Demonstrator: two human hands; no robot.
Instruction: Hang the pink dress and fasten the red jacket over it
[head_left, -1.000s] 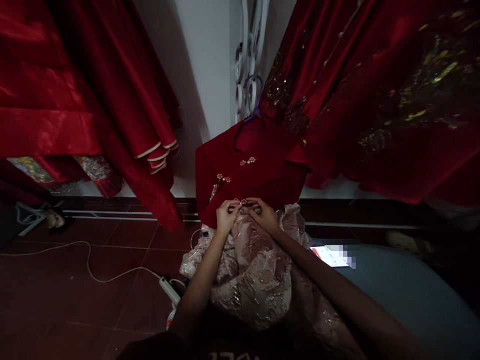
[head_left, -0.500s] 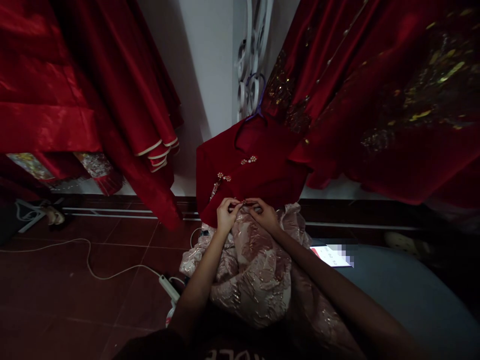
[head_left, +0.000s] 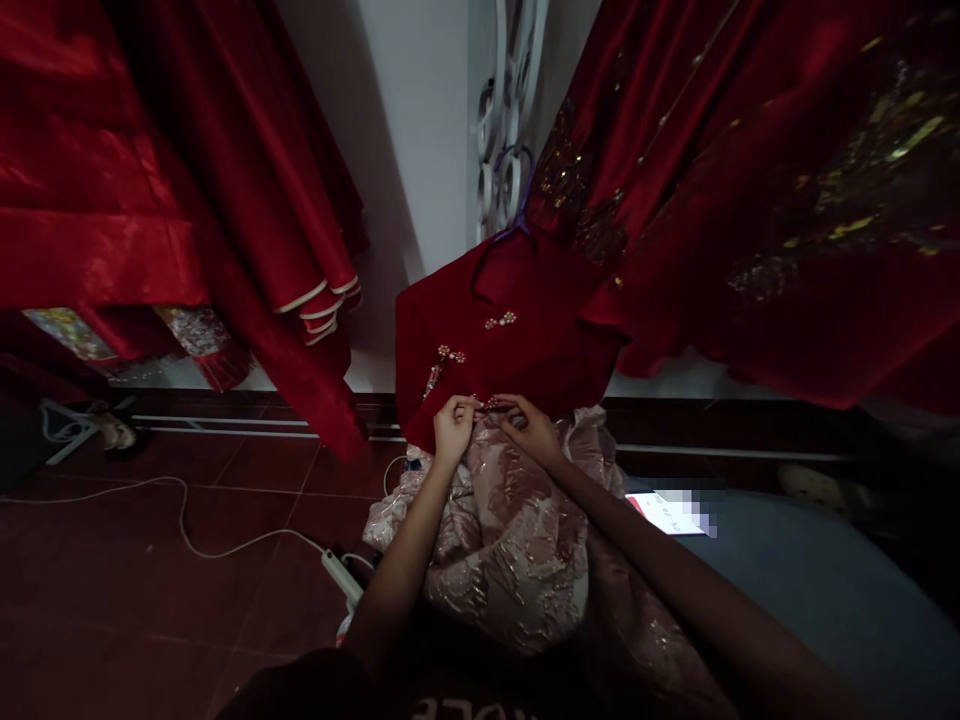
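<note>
A dark red garment [head_left: 547, 360] hangs in front of me from a purple hanger [head_left: 517, 222]. Flower-shaped jewelled fasteners [head_left: 501, 320] sit at its neck, and more [head_left: 451, 354] lie along its left side. At its lower front, my left hand [head_left: 454, 425] and my right hand [head_left: 529, 428] almost meet. Each pinches at a small jewelled fastener [head_left: 487, 404], mostly covered by the fingertips. Shiny pink brocade fabric [head_left: 517, 540] is bunched below both hands and under my forearms.
Red garments [head_left: 292, 190] hang at the left, and a sequinned red one [head_left: 750, 230] at the right. A lit phone [head_left: 664, 513] lies on a grey-blue surface [head_left: 795, 590]. A white power strip [head_left: 341, 577] with a cord [head_left: 225, 553] is on the tiled floor [head_left: 150, 580]. White scrolled metalwork [head_left: 508, 110] stands behind.
The view has shifted slightly, so everything sits a little further right. Both hands stay at the fastener, the left fingers drawn in a bit more.
</note>
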